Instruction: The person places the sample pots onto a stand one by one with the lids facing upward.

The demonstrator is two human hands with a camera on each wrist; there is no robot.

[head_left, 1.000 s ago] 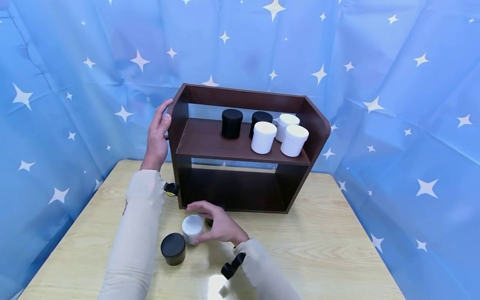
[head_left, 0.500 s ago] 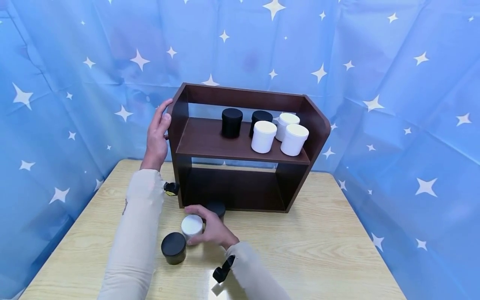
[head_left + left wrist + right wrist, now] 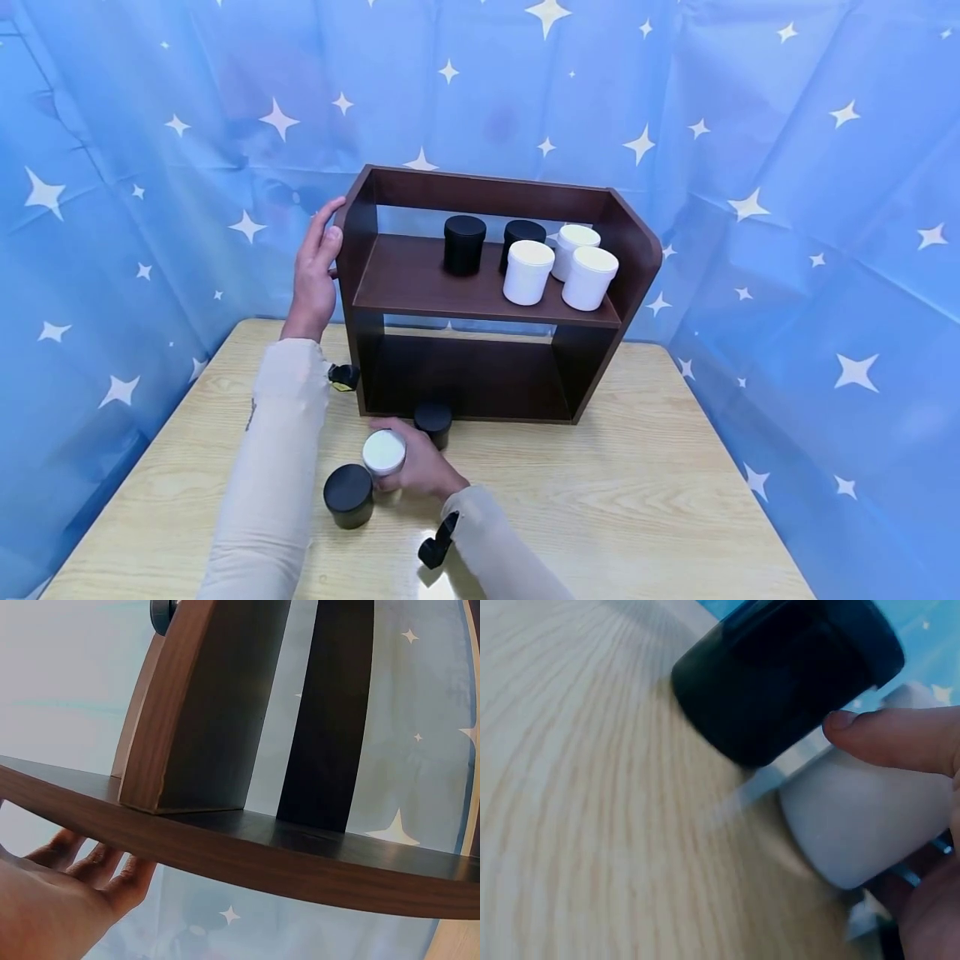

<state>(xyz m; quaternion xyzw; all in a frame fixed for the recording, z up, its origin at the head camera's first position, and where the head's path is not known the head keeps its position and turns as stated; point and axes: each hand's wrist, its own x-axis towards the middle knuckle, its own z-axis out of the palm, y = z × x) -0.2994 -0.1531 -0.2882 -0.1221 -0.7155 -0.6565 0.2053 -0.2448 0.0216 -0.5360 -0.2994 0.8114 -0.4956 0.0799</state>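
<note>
My right hand point(image 3: 422, 463) grips a lidded white jar point(image 3: 384, 452) on the table, its thumb along one side. In the right wrist view the thumb point(image 3: 896, 739) lies against the jar's white wall point(image 3: 870, 806). Close in front of it stands a black jar point(image 3: 348, 496); another black jar point(image 3: 433, 423) is just behind the hand, by the shelf's base. My left hand point(image 3: 312, 275) rests on the outer left side of a dark brown two-tier shelf point(image 3: 408, 271). In the left wrist view, its fingers point(image 3: 131, 881) touch the side panel point(image 3: 247, 859).
On the upper tier are two black jars point(image 3: 464, 246) and three white jars point(image 3: 528, 273), grouped toward the right. The lower tier point(image 3: 468, 379) has a dark floor. A light wooden table point(image 3: 637, 500) carries everything, with a blue star-patterned curtain point(image 3: 750, 125) behind.
My right hand has moved slightly left and closed round the white jar, uncovering the black jar behind it. My left hand stays on the shelf's side.
</note>
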